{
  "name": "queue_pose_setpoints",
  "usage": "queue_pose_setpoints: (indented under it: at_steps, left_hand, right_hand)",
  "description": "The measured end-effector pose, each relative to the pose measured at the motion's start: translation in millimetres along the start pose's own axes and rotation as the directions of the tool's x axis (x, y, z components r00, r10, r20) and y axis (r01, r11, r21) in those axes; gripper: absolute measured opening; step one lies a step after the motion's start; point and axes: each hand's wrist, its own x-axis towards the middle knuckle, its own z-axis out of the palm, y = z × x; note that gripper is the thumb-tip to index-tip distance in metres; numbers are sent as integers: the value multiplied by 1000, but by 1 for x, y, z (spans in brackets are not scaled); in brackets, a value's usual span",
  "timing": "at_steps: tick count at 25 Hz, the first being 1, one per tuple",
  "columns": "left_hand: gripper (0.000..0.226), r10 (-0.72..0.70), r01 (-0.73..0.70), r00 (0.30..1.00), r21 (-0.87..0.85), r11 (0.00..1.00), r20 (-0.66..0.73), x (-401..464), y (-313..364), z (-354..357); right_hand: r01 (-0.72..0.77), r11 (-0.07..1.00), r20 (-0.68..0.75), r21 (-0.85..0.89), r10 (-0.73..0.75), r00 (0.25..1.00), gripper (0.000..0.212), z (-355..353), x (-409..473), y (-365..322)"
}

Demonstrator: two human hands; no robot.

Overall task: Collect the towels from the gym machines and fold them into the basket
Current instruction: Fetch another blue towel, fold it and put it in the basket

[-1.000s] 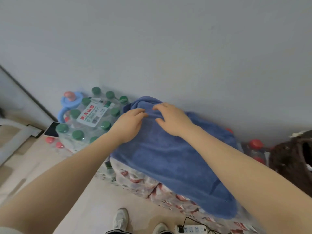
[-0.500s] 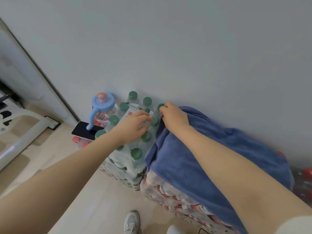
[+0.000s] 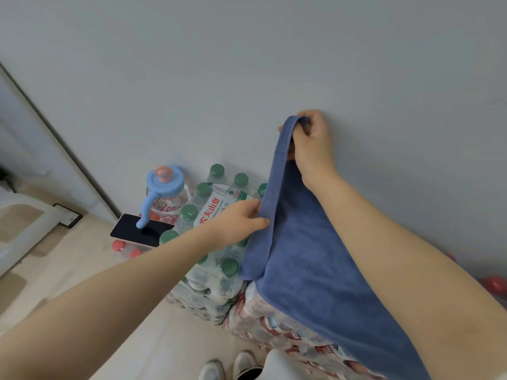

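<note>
**Midway: blue towel lifted for folding, no basket in view**

Nearest the camera, two bare forearms reach forward, above the toes of pale shoes [image 3: 227, 366] on a light floor. Further out, the left hand [image 3: 233, 223] pinches the hanging side edge of a blue towel [image 3: 296, 250] between thumb and fingers. Beyond and higher, the right hand [image 3: 312, 141] is closed around the towel's top corner, holding it up against a grey wall [image 3: 247, 64]. The towel's lower part drapes over a shrink-wrapped pack of red-capped bottles [image 3: 274, 322]. To the left stands a pack of green-capped water bottles [image 3: 211, 204], then a jug with a blue pump [image 3: 164, 185] and a dark phone [image 3: 140, 229].

Judging by this, the towel has been collected and its folding is just starting. The folds themselves, the placing in the basket, and any other towels remain; neither basket nor gym machine is visible.

Compared with half a second earlier, the right hand has risen well above the bottles, carrying the corner up, and the left hand has moved off the green caps onto the towel's edge.
</note>
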Motion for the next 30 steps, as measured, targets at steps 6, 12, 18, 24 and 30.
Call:
queue_pose_setpoints:
  at_steps: [6, 12, 18, 24, 30]
  left_hand:
    - [33, -308, 11, 911, -731, 682, -273, -21, 5, -21]
    - [34, -332, 371, 855, 23, 928, -397, -51, -16, -52]
    - [29, -444, 324, 887, -511, 796, -128, -78, -17, -107]
    - [18, -505, 576, 772, 87, 813, -385, -63, -70, -138]
    - [46, -498, 496, 867, 49, 867, 23, -68, -114, -142]
  right_hand:
    - [288, 824, 266, -488, -173, 948, 7, 21, 4, 26]
    - [342, 739, 414, -581, -93, 906, 14, 52, 4, 56]
    - [405, 659, 427, -634, -138, 894, 20, 75, 7, 57]
    - [413, 548, 563, -727, 132, 816, 53, 100, -5, 73]
    - [511, 313, 572, -801, 143, 808, 54, 123, -64, 86]
